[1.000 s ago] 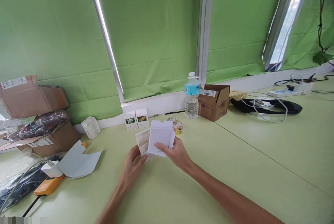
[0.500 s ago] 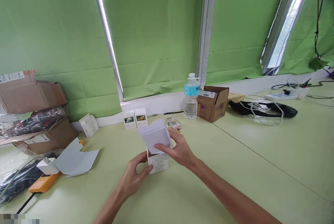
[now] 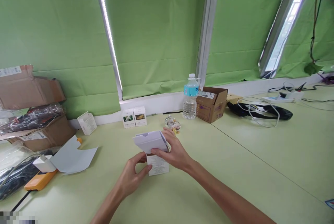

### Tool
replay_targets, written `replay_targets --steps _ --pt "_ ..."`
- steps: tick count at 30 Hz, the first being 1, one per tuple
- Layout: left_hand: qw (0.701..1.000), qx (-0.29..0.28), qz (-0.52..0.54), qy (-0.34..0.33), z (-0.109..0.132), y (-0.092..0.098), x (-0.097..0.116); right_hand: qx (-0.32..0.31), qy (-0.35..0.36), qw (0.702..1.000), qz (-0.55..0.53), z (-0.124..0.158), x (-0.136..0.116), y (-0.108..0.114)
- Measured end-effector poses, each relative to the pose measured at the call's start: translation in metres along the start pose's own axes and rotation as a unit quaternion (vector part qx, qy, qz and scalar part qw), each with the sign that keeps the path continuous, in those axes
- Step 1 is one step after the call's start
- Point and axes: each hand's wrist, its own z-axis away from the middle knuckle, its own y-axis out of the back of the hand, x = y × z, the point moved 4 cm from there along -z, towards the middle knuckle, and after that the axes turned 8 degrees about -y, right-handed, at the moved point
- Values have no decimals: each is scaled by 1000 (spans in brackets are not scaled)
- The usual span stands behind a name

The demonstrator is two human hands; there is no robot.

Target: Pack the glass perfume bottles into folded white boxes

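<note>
Observed at the tabletop (image 3: 235, 182), centre, just in front of the person: a white carton with a printed label panel (image 3: 158, 165) and, directly above it and touching it, a white folded card with a notched edge (image 3: 150, 141); whether the two are joined cannot be determined. Carton's visible panel stands roughly upright, its long axis near vertical in view. Card lies almost flat, long axis running left to right, tilted slightly, notched edge facing up and left. Left hand (image 3: 129, 177) closed around the carton's left side, thumb on the label panel. Right hand (image 3: 174, 154) clamped on the card's right end, fingers (image 3: 159, 151) along its lower edge. Beyond the hands: glass ornament (image 3: 172, 123), two small picture boxes (image 3: 134, 117), water bottle (image 3: 190, 102), cardboard box (image 3: 211, 105). To the left, a pale blue paper sheet (image 3: 73, 158) lies beside a white adapter (image 3: 44, 164) and an orange handheld device (image 3: 39, 180).
</note>
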Motion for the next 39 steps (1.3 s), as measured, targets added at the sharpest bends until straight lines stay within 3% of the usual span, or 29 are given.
replay_targets --steps 10,19,31,36,39 --pt "1000 -4 3 4 2 1 1 -31 60 995 74 2 -3 -1" --pt "1000 -5 -8 1 2 0 -3 -43 54 991 115 3 -9 0" --pt "1000 -11 -15 18 2 0 0 -96 -51 994 -32 -3 -11 6" --pt "1000 -11 -13 21 2 1 1 -73 -26 996 -34 -10 -9 18" --pt "1000 -9 -13 20 2 2 1 -23 18 1000 3 -11 -8 24"
